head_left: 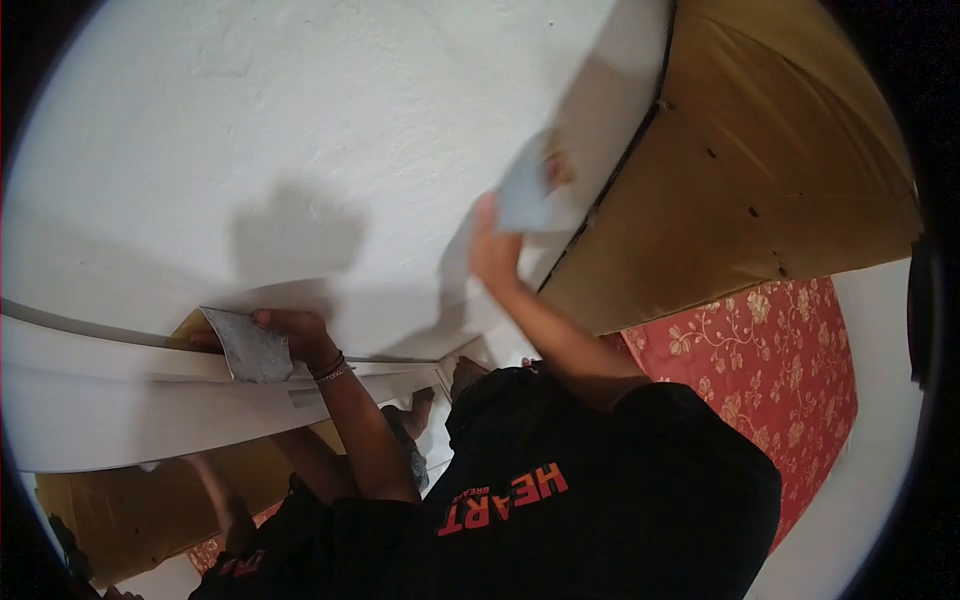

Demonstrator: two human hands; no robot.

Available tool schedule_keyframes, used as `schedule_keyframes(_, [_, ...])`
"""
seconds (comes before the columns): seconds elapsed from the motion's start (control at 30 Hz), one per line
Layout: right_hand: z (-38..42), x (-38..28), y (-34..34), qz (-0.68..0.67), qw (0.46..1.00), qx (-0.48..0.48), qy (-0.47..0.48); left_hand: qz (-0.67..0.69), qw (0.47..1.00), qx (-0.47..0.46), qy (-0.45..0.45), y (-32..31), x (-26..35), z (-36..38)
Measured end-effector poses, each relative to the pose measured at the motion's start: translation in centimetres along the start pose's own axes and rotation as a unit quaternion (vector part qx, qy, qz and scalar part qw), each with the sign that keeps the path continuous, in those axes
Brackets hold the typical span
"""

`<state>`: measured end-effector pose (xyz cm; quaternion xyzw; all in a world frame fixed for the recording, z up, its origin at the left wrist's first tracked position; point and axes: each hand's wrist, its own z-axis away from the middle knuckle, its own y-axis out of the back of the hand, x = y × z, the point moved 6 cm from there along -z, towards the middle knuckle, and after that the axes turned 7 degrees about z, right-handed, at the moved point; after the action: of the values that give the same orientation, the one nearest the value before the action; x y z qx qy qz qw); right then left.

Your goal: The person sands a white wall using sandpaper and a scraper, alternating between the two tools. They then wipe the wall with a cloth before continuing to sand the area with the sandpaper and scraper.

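Observation:
My left hand (302, 332) is closed on a stiff, curved grey sheet (250, 347) with a stained, scuffed face. Its thumb lies on the near edge, and the fingers go behind the sheet, with tips showing past the far side. A bracelet sits at that wrist. Higher up and to the right, my right hand (495, 250) grips a pale blue-grey flat piece (523, 196), blurred by motion. This piece is held close over the white wall (400, 130), near the dark edge of the brown padded panel (740, 170). What kind of sheets these are I cannot tell.
A red mattress with gold flowers (750, 370) lies at the right, below the brown panel. Along the lower left runs a white ledge (120, 410), with a mirror (150, 510) under it reflecting an arm and the brown panel. Shadows fall across the wall.

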<state>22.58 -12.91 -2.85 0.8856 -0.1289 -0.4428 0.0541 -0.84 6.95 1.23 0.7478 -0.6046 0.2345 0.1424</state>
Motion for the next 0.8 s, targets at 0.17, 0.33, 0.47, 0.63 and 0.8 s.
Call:
schedule_keyframes(0.17, [6.1, -0.5, -0.2, 0.128, 0.938, -0.224, 0.231, -0.003, 1.0, 0.009, -0.009, -0.1, 0.1, 0.0])
schedule_keyframes(0.33, [-5.0, 0.4, 3.9, -0.137, 0.99, 0.023, -0.005, -0.029, 0.999, 0.026, -0.013, 0.0, -0.1, 0.2])
schedule_keyframes(0.47, [-1.4, 0.8, 1.6, -0.069, 0.997, -0.008, -0.018, -0.083, 0.994, 0.064, -0.028, 0.1, -0.3, 0.4])
schedule_keyframes(0.63, [2.6, -1.2, 1.7, 0.104, 0.972, -0.14, 0.156, -0.049, 0.999, -0.021, 0.009, 0.4, -1.9, 0.6])
schedule_keyframes(0.8, [-4.7, 1.8, 3.9, -0.126, 0.987, -0.015, -0.094, -0.008, 0.998, 0.053, 0.039, -0.9, 0.8, 0.1])
